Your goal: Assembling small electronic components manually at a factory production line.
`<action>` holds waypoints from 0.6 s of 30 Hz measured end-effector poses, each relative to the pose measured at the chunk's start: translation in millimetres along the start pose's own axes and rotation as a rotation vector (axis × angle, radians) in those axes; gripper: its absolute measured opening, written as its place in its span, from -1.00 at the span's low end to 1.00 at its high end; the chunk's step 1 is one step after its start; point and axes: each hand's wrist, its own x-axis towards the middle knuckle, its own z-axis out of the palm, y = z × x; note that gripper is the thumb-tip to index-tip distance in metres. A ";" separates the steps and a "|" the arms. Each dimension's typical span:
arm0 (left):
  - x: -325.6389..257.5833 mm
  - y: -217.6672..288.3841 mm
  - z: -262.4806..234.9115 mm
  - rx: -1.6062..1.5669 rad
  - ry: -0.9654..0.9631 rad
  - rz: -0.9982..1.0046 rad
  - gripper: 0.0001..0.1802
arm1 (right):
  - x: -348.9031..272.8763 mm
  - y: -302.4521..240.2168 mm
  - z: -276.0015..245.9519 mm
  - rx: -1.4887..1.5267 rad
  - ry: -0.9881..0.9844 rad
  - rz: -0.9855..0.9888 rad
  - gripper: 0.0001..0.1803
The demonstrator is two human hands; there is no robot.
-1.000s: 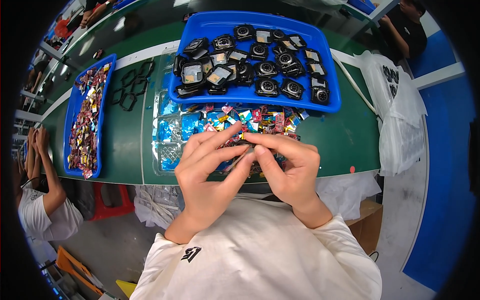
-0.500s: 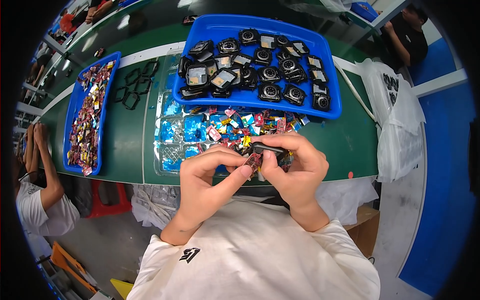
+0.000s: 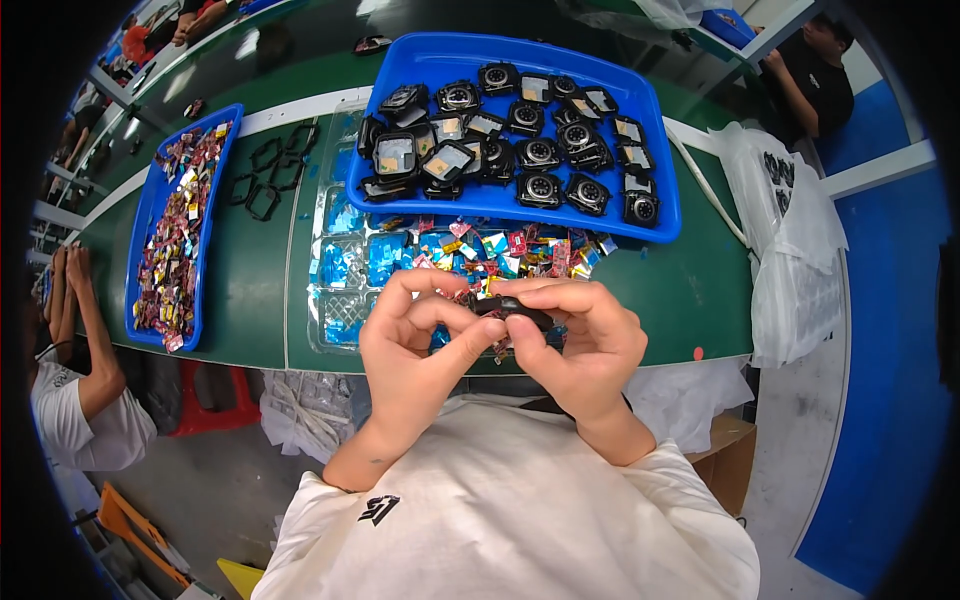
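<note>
Shift since half a second ago: left hand (image 3: 410, 340) has closed up to the black watch case (image 3: 528, 314).
Right hand (image 3: 595, 340): thumb and fingers pinching the case.
Left fingers: bunched at its left end; whether nipping case or reddish scrap (image 3: 500, 349), I can't tell.
Case: dark, rounded, between both hands.
Green table (image 3: 680, 300): just beyond them I see colourful scraps (image 3: 540, 255), then a blue tray (image 3: 430, 62).
Far left: co-worker (image 3: 95, 425).
Right: white bag (image 3: 800, 300).
</note>
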 end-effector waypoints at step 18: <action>4.2 -5.2 -9.8 0.285 -0.100 0.105 -0.69 | 52.6 -21.7 -70.1 -0.512 -0.600 -0.251 -0.65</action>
